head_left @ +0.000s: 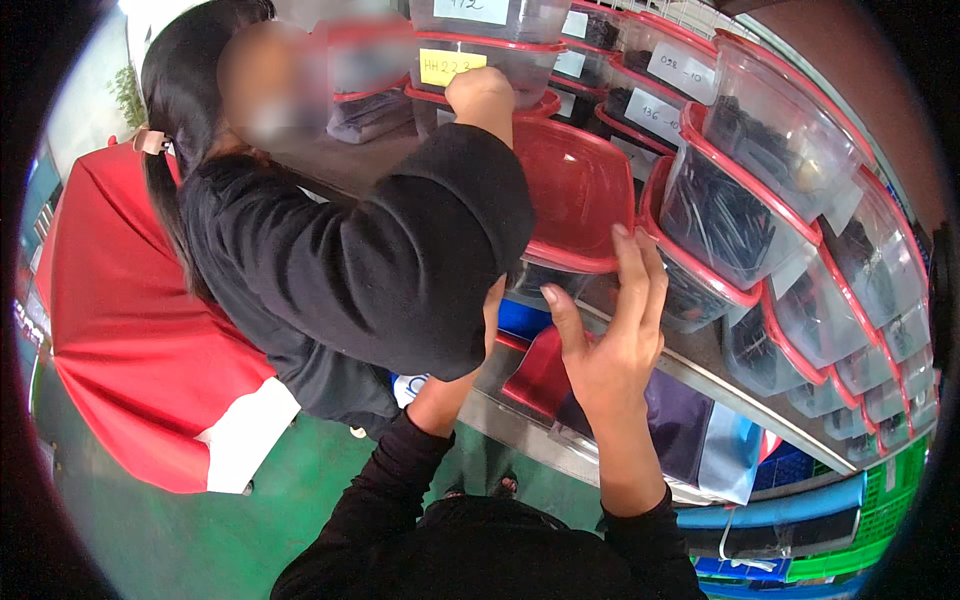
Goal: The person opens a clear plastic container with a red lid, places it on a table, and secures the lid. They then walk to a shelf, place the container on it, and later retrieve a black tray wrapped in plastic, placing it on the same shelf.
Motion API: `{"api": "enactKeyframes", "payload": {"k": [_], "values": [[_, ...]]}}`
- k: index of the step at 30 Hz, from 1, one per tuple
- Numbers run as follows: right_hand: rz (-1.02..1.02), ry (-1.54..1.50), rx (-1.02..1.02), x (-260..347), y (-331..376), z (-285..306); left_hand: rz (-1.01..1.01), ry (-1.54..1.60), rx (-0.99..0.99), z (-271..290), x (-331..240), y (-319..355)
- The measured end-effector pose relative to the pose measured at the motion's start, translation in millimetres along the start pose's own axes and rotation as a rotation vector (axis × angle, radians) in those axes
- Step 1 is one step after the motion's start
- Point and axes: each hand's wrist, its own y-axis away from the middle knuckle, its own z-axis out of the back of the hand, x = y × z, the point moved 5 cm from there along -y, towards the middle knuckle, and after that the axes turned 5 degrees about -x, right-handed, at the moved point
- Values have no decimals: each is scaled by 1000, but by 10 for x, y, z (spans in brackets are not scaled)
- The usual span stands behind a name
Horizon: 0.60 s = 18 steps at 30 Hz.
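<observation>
Right hand [610, 330]: fingers spread, fingertips touching a clear plastic tub [570, 215] with glossy red lid, frame centre. Left hand [492, 305]: mostly hidden behind a co-worker's black sleeve [420, 260]; grip cannot be told.

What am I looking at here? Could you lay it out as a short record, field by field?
Place: metal shelf stacked with clear plastic boxes with red lids
Right hand: open, fingers against the red-lidded box at the shelf edge
Left hand: mostly hidden behind the co-worker's sleeve
Co-worker's hand: on a box higher up
Box contents: dark small parts, too unclear to name
</observation>
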Motion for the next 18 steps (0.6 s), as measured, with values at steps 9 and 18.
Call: {"api": "enactKeyframes", "payload": {"k": [9, 18], "values": [[60, -43, 39, 5, -147, -49, 223, 263, -65, -198, 146, -93], [-31, -105, 85, 404, -23, 217, 173, 649, -215, 108, -196, 126]]}}
